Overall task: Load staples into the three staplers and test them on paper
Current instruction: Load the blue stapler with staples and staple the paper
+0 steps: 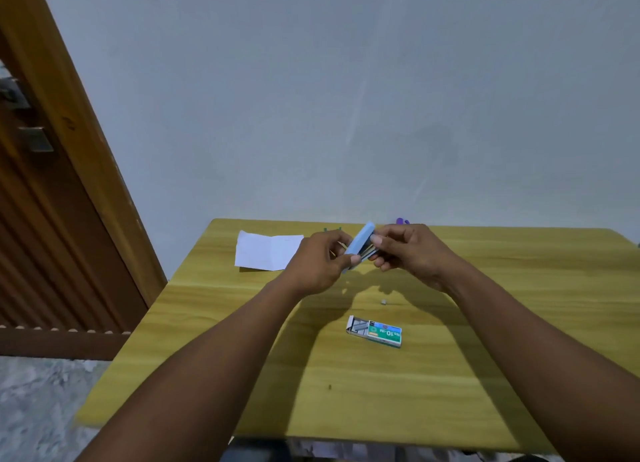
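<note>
A light blue stapler is held above the wooden table, its lid hinged up. My left hand grips its lower end. My right hand pinches at the metal staple channel with thumb and fingers. An open green box of No.10 staples lies on the table nearer to me. A folded white paper lies at the far left of the table. A purple stapler and a green one are only partly visible behind my hands.
A small loose clump of staples lies between my hands and the box. A wooden door stands at the left, and a plain wall rises behind the table's far edge.
</note>
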Demonstrator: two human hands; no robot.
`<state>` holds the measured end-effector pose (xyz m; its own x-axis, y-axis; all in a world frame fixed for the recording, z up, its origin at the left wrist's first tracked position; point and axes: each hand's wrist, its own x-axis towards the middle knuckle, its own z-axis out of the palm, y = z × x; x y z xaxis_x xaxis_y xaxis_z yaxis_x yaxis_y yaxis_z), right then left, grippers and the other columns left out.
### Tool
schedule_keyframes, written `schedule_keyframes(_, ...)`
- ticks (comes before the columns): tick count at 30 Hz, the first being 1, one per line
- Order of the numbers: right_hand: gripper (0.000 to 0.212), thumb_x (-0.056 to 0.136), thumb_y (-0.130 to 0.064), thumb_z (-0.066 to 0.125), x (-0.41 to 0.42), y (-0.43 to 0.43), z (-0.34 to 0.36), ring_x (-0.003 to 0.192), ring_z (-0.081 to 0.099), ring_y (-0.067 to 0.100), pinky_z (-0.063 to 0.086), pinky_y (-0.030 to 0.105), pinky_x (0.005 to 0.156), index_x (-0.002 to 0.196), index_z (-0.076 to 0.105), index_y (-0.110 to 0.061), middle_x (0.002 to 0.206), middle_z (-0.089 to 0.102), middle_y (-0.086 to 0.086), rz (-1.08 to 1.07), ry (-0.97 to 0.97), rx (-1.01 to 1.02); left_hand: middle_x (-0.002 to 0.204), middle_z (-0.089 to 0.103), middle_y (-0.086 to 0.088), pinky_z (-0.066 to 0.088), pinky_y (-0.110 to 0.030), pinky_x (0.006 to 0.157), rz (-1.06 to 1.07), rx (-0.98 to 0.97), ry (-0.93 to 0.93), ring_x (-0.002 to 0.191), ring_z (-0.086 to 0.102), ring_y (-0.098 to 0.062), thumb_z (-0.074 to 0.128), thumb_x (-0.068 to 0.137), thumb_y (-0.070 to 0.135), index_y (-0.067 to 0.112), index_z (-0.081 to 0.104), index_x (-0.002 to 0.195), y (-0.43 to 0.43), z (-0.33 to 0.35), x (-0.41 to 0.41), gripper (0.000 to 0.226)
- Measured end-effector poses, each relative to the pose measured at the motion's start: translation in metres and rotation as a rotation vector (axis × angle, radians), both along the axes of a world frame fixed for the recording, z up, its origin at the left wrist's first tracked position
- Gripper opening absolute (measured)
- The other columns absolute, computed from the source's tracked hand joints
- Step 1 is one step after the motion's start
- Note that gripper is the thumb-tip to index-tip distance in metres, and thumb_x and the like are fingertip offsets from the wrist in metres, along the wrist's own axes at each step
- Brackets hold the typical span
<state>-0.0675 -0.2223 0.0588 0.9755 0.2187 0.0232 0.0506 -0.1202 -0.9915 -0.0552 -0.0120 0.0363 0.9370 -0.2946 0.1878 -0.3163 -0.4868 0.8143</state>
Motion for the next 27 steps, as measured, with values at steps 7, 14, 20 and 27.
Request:
schedule_keyframes(7,0.024,0.096,-0.01,0.062,-0.004,-0.009,-0.018,0.072,0.071,0.021,0.061,0.025,0.07,0.113,0.068,0.005,0.084,0.073,0.017,-0.219,-0.011,0.338,0.102,0.076,-0.015,0.063,-0.036,0.073,0.132,-0.626,0.236,0.078,0.077,-0.03,0.069,0.095,0.016,0.009,0.057,0.118,-0.008,0.019,-0.02,0.027)
schedule_keyframes(14,0.021,0.097,-0.012,0.06,-0.007,-0.022,-0.013,0.078,0.073,0.019,0.06,0.023,0.069,0.112,0.07,-0.003,0.095,0.072,0.017,-0.225,-0.036,0.339,0.12,0.062,0.0,0.057,-0.039,0.09,0.295,-0.486,0.167,0.109,0.064,-0.02,0.08,0.083,0.039,0.032,0.05,0.127,0.011,0.014,-0.013,0.054)
schedule_keyframes(20,0.021,0.097,-0.016,0.061,-0.011,-0.019,-0.007,0.088,0.073,0.022,0.057,0.029,0.073,0.114,0.071,-0.009,0.103,0.076,0.011,-0.125,-0.027,0.218,0.107,0.068,0.011,0.053,-0.033,0.087,-0.019,0.107,-0.27,0.1,0.062,-0.009,0.075,0.087,0.032,0.033,0.061,0.122,-0.005,0.039,-0.017,0.037)
schedule_keyframes(27,0.026,0.099,-0.02,0.058,-0.017,-0.019,-0.004,0.092,0.072,0.023,0.057,0.026,0.07,0.119,0.07,-0.009,0.104,0.075,0.015,-0.079,0.001,0.21,0.094,0.064,0.012,0.054,-0.039,0.077,-0.149,0.299,-0.367,0.075,0.053,-0.009,0.067,0.094,0.018,0.042,0.06,0.13,-0.017,0.032,-0.013,0.043)
